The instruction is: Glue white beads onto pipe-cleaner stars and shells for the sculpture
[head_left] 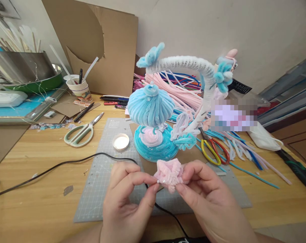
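My right hand [210,199] grips a pale pink fuzzy flower-like piece made of pipe cleaner [169,170] between thumb and fingers. At the piece's left edge, my left hand [132,195] pinches a tiny shiny bead [158,181] between thumb and index finger. Both hands are above the grey cutting mat [92,202]. Just beyond them stands a pipe-cleaner lamp: a blue shell-like shade [151,106] hangs from a white curved arm [183,62] over a round turquoise base [155,153]. Left of that base lies a small round lid [120,142] with white contents.
Green-handled scissors [79,135] lie at left, and red-and-yellow-handled ones [215,152] at right. A black cable [74,160] crosses the mat beneath my hands. Pink pipe cleaners [168,89] are heaped behind the lamp. Paper cups [79,89] and cardboard [117,50] stand at the back left.
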Action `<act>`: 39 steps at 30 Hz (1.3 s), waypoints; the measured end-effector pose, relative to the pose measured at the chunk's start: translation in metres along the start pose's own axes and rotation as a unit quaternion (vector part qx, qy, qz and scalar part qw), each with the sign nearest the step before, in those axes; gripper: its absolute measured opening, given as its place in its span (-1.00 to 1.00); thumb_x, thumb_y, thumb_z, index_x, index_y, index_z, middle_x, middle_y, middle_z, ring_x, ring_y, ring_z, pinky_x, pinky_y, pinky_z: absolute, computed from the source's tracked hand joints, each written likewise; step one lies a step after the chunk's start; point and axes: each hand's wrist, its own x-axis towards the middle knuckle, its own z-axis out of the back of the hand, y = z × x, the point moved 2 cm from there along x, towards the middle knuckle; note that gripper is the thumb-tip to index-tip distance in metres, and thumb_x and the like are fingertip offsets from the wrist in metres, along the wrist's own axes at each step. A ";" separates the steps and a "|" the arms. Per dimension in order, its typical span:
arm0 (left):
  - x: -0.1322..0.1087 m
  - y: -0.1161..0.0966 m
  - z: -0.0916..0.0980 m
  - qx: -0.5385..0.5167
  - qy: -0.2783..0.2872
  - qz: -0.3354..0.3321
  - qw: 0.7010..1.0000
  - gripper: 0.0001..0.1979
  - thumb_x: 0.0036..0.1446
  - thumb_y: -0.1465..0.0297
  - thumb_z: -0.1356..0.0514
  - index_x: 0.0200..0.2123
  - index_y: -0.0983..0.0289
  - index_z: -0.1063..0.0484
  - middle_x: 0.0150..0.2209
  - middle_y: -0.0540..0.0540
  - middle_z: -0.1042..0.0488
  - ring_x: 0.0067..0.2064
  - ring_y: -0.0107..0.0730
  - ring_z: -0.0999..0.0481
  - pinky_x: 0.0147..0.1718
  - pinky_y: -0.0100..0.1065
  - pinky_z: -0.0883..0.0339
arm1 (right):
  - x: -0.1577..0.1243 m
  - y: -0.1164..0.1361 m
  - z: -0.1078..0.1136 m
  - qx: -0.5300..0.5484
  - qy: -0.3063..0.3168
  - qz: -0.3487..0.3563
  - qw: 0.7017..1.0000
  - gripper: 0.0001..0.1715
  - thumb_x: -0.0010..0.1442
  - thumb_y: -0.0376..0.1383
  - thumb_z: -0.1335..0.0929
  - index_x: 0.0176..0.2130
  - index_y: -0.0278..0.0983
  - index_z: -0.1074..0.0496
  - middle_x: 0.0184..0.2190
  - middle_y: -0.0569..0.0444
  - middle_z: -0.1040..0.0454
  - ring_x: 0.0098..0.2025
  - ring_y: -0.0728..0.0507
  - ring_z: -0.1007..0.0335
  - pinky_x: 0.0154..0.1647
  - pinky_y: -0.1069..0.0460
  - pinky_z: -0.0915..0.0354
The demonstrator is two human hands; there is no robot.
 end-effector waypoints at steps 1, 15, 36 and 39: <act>0.000 0.000 0.000 -0.001 0.002 0.000 1.000 -0.82 0.07 0.57 -0.23 -0.30 0.17 -0.45 -0.37 0.02 -0.30 -0.27 -0.31 -0.31 -0.35 -0.29 -0.23 | 0.000 0.000 -0.001 0.000 0.003 -0.002 1.000 -0.83 0.01 -0.34 -0.51 -0.45 -0.16 -0.44 -0.47 0.20 -0.46 -0.38 -0.02 -0.40 -0.33 0.13 -0.38; 0.001 -0.001 0.000 -0.003 0.010 0.004 1.000 -0.81 0.06 0.61 -0.21 -0.32 0.18 -0.41 -0.36 0.01 -0.31 -0.27 -0.33 -0.31 -0.35 -0.30 -0.21 | -0.003 -0.004 0.006 -0.016 0.046 -0.035 0.998 -0.83 0.10 -0.38 -0.45 -0.40 -0.13 -0.42 -0.41 0.22 -0.45 -0.31 0.00 -0.38 -0.26 0.16 -0.35; -0.003 0.001 0.003 -0.029 0.006 -0.019 0.999 -0.80 0.11 0.60 -0.19 -0.24 0.19 -0.44 -0.33 0.00 -0.28 -0.25 -0.37 -0.29 -0.33 -0.31 -0.22 | 0.001 -0.010 0.000 0.163 0.035 -0.166 0.972 -0.80 0.05 -0.29 -0.51 -0.35 -0.21 -0.42 -0.41 0.17 -0.49 -0.37 0.03 -0.34 -0.34 0.17 -0.30; -0.003 0.000 0.004 -0.023 0.012 -0.030 0.999 -0.79 0.09 0.61 -0.20 -0.24 0.20 -0.45 -0.32 0.01 -0.26 -0.24 -0.36 -0.29 -0.30 -0.31 -0.24 | 0.001 -0.011 -0.002 0.198 0.042 -0.191 0.961 -0.80 0.07 -0.31 -0.50 -0.31 -0.23 -0.42 -0.39 0.15 -0.50 -0.38 0.04 -0.35 -0.33 0.15 -0.33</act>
